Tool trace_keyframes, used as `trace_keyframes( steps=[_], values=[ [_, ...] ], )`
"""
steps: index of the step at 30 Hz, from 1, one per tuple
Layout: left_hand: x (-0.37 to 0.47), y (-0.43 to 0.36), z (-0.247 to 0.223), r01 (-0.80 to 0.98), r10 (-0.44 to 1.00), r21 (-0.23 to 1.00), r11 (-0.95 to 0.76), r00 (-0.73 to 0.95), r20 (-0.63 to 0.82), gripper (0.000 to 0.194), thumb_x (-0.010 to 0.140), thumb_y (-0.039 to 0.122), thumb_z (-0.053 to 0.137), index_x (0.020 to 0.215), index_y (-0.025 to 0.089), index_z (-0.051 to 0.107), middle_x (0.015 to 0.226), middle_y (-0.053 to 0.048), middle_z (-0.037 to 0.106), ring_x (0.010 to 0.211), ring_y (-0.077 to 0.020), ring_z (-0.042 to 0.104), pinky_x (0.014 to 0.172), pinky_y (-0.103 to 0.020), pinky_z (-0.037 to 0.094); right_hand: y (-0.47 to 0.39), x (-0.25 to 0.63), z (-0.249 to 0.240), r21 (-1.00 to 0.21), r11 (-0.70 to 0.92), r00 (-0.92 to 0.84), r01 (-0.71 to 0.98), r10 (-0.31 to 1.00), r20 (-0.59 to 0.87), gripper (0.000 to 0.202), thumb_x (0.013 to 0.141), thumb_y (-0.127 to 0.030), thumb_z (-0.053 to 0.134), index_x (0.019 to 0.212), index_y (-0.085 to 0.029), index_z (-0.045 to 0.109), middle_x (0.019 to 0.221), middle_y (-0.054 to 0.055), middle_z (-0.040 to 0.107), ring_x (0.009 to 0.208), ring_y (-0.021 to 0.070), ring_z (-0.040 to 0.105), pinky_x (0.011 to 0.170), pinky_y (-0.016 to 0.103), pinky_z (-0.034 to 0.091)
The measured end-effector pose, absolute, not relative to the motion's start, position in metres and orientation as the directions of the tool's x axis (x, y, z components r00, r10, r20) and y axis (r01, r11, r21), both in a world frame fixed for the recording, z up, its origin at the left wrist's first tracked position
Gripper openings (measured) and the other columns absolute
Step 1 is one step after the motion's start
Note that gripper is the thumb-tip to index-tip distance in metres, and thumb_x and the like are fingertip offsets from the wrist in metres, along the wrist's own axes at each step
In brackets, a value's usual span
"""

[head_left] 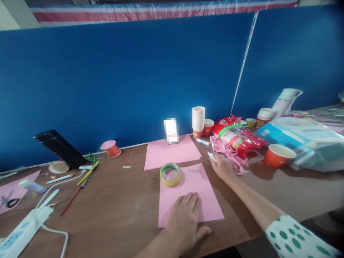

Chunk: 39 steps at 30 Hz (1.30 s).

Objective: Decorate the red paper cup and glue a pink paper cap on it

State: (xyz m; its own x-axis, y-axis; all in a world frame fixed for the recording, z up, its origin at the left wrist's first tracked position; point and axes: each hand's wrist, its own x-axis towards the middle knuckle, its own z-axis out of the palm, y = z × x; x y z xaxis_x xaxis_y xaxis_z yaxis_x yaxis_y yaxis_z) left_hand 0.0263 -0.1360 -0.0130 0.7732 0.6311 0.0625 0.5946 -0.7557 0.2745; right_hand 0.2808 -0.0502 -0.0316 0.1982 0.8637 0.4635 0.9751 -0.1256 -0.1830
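My left hand (185,218) lies flat, palm down with fingers stretched out, on a pink sheet of paper (206,197). A roll of yellowish tape (170,175) rests on the same sheet, beyond my fingertips and apart from them. Over to the right, my right hand (223,167) is closed round a slim white pen (211,156), its tip pointing away to the left. Just past that hand are scissors (221,154) with dark handles, partly hidden among pink paper strips (238,161). A capped white marker (202,142) lies farther back.
More pink sheets (172,154) lie behind, near a pixelated bright object (171,130). Stacked paper cups (198,120), a red packet (236,136) and an orange cup (278,156) stand right. A black bottle (61,148) and power strip (23,233) are left; a blue partition (129,79) rises behind.
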Motion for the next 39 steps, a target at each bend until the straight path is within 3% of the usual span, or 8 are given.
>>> trace_keyframes(
  steps=[10, 16, 22, 26, 29, 34, 36, 39],
  values=[
    [0.025, -0.143, -0.009, 0.576, 0.617, 0.302, -0.760, 0.785, 0.053, 0.076, 0.081, 0.066, 0.038, 0.136, 0.012, 0.041, 0.143, -0.014, 0.041, 0.129, -0.0320, 0.039, 0.107, -0.047, 0.031, -0.050, 0.281, -0.031, -0.194, -0.147, 0.221, 0.970, 0.862, 0.455, 0.017, 0.089, -0.030, 0.049, 0.095, -0.018, 0.060, 0.078, 0.006, 0.070, 0.068, 0.0195, 0.062, 0.055, 0.025, 0.028],
    [0.011, -0.139, 0.000, 0.524, 0.602, 0.349, -0.777, 0.780, 0.169, 0.060, 0.083, 0.052, 0.050, 0.132, 0.018, 0.043, 0.134, -0.010, 0.052, 0.121, -0.0274, 0.048, 0.103, -0.042, 0.039, -0.050, 0.282, -0.032, -0.204, -0.153, 0.233, 0.967, 0.852, 0.468, 0.018, 0.089, -0.029, 0.049, 0.095, -0.016, 0.060, 0.077, 0.007, 0.069, 0.067, 0.0198, 0.062, 0.056, 0.026, 0.028],
    [-0.025, -0.099, 0.011, 0.620, 0.791, 0.502, -0.603, 0.382, 0.478, 0.038, 0.080, 0.039, 0.059, 0.112, 0.019, 0.054, 0.107, -0.011, 0.063, 0.104, -0.0258, 0.056, 0.091, -0.044, 0.046, -0.051, 0.283, -0.034, -0.212, -0.146, 0.232, 0.966, 0.850, 0.474, 0.018, 0.090, -0.030, 0.049, 0.093, -0.016, 0.060, 0.077, 0.007, 0.068, 0.067, 0.0193, 0.062, 0.056, 0.026, 0.028],
    [-0.044, -0.052, 0.019, 0.416, 0.964, 0.873, -0.256, 0.048, 0.260, 0.053, 0.074, 0.043, 0.065, 0.118, 0.019, 0.048, 0.117, -0.012, 0.059, 0.110, -0.0245, 0.056, 0.090, -0.041, 0.047, -0.050, 0.283, -0.031, -0.222, -0.149, 0.238, 0.964, 0.855, 0.460, 0.017, 0.090, -0.030, 0.048, 0.091, -0.017, 0.059, 0.075, 0.007, 0.067, 0.066, 0.0188, 0.061, 0.055, 0.025, 0.028],
    [-0.048, -0.027, 0.017, 0.246, 0.998, 0.967, -0.064, 0.037, 0.056, 0.043, 0.083, 0.046, 0.052, 0.114, 0.016, 0.051, 0.115, -0.014, 0.061, 0.109, -0.0227, 0.058, 0.090, -0.038, 0.047, -0.050, 0.284, -0.030, -0.227, -0.143, 0.235, 0.963, 0.857, 0.459, 0.018, 0.091, -0.031, 0.046, 0.090, -0.017, 0.058, 0.076, 0.007, 0.067, 0.067, 0.0189, 0.061, 0.054, 0.025, 0.029],
    [-0.029, -0.044, 0.006, 0.430, 0.889, 0.803, -0.413, -0.003, 0.459, 0.027, 0.089, 0.036, 0.044, 0.102, 0.017, 0.057, 0.101, -0.011, 0.064, 0.094, -0.0212, 0.060, 0.085, -0.039, 0.047, -0.049, 0.285, -0.033, -0.226, -0.140, 0.235, 0.964, 0.846, 0.479, 0.019, 0.090, -0.029, 0.045, 0.090, -0.016, 0.058, 0.074, 0.007, 0.067, 0.065, 0.0201, 0.061, 0.055, 0.026, 0.030],
    [-0.016, -0.064, 0.006, 0.411, 0.848, 0.745, -0.526, 0.190, 0.495, 0.016, 0.085, 0.031, 0.052, 0.088, 0.019, 0.062, 0.092, -0.007, 0.065, 0.090, -0.0188, 0.060, 0.084, -0.034, 0.047, -0.048, 0.285, -0.034, -0.229, -0.147, 0.244, 0.962, 0.838, 0.487, 0.020, 0.090, -0.030, 0.045, 0.091, -0.016, 0.059, 0.073, 0.007, 0.067, 0.065, 0.0208, 0.061, 0.055, 0.026, 0.030],
    [0.000, -0.088, 0.006, 0.415, 0.594, 0.435, -0.799, 0.652, 0.471, 0.018, 0.089, 0.022, 0.045, 0.088, 0.019, 0.063, 0.082, -0.005, 0.065, 0.081, -0.0164, 0.060, 0.074, -0.029, 0.047, -0.048, 0.285, -0.035, -0.234, -0.159, 0.259, 0.959, 0.827, 0.499, 0.024, 0.089, -0.035, 0.046, 0.096, -0.015, 0.058, 0.075, 0.008, 0.067, 0.066, 0.0218, 0.062, 0.056, 0.027, 0.032]
  ],
)
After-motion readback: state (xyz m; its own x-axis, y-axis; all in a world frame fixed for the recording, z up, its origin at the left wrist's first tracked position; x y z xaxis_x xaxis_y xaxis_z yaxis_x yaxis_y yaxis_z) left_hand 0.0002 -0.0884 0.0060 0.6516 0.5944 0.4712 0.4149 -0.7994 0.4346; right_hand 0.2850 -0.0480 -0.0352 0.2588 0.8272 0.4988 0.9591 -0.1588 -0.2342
